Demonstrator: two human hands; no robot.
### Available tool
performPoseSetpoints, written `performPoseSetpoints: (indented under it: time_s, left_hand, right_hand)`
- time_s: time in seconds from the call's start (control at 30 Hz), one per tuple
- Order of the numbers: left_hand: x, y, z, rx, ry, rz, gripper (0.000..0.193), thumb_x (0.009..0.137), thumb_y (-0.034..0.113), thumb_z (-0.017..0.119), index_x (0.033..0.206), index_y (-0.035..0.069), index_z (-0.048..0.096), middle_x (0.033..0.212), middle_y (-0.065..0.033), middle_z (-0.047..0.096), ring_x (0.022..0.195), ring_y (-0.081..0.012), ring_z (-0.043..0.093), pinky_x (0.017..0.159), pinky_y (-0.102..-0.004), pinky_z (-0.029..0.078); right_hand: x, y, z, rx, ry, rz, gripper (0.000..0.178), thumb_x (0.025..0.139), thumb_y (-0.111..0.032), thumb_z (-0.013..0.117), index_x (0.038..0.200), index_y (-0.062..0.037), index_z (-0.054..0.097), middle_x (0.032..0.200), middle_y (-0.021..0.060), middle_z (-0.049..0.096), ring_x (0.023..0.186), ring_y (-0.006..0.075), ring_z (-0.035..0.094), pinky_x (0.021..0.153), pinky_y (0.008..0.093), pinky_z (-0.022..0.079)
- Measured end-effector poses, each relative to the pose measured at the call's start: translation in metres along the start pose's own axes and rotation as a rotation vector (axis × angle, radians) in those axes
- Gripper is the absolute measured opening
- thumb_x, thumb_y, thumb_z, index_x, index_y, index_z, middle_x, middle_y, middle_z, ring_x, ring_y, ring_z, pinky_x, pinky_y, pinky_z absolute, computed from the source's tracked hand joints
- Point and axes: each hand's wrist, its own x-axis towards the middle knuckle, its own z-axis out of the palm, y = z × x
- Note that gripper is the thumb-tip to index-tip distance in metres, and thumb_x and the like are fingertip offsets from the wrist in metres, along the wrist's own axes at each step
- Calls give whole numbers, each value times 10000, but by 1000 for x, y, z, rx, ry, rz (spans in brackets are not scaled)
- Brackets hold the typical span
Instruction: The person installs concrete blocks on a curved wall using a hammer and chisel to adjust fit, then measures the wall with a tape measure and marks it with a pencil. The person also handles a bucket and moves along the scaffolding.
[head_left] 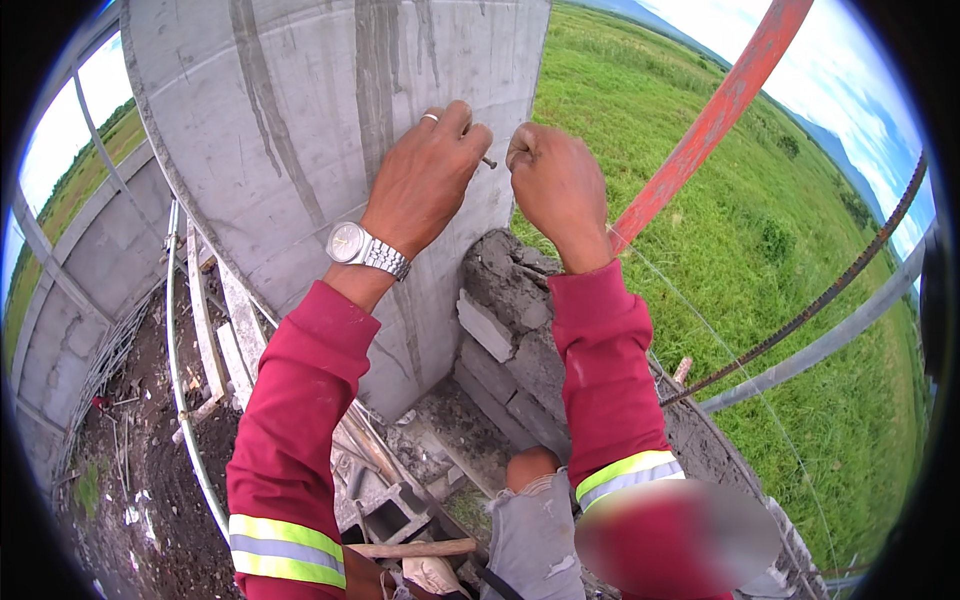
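My left hand (425, 175), with a ring and a silver wristwatch, rests against a grey concrete column (300, 130) and pinches a small nail (488, 161) at the column's corner. My right hand (555, 185) is closed just right of the nail, its fingers curled, and a thin string (690, 300) runs down and away from it. Whether the string is wrapped round the nail I cannot tell. Both sleeves are red with yellow reflective bands.
Below my hands stands a rough grey block wall (510, 340) with mortar on top. A red bar (715, 115) and a ribbed steel rod (820, 295) cross at the right over a green field. Lumber, pipe and dirt lie far below at the left.
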Motion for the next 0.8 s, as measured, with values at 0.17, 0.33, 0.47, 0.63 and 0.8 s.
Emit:
performPoseSetpoints:
  time_s: [0.17, 0.33, 0.47, 0.63, 0.8]
  left_hand:
    - [1, -1, 0, -72, -73, -93, 181, 904, -33, 638, 1070, 37, 641, 1112, -135, 620, 1031, -356, 655, 829, -490, 572]
    - [10, -10, -10, -252, -161, -200, 218, 943, 7, 631, 1148, 6, 707, 1102, -169, 703, 999, -392, 688, 868, -487, 557]
    - [34, -17, -13, -229, -195, -209, 170, 943, 63, 647, 1074, 14, 744, 970, -200, 751, 911, -415, 721, 794, -505, 572]
    - [64, -22, -14, -90, -325, -173, 280, 920, 98, 685, 1181, 7, 731, 879, -164, 791, 797, -339, 756, 764, -440, 581]
    - [76, -23, -17, -123, -426, -183, 265, 893, 50, 653, 1149, 18, 716, 835, -182, 772, 735, -358, 747, 705, -456, 580]
  right_hand:
    - [17, 4, 6, 66, -99, -8, 159, 867, -133, 605, 867, -65, 748, 898, 238, 727, 899, 464, 701, 784, 555, 554]
    - [39, 11, 13, 202, -261, 52, 208, 857, -144, 604, 877, -93, 805, 917, 219, 759, 909, 433, 728, 810, 517, 576]
    - [51, 12, 20, 319, -315, 79, 210, 854, -163, 623, 869, -110, 826, 910, 200, 767, 888, 408, 734, 809, 484, 577]
    - [57, 11, 20, 375, -281, 93, 186, 852, -161, 652, 869, -105, 829, 929, 210, 770, 905, 397, 739, 823, 470, 578]
    - [58, 9, 21, 402, -320, 120, 181, 857, -162, 675, 909, -87, 831, 976, 224, 771, 926, 394, 745, 818, 460, 580]
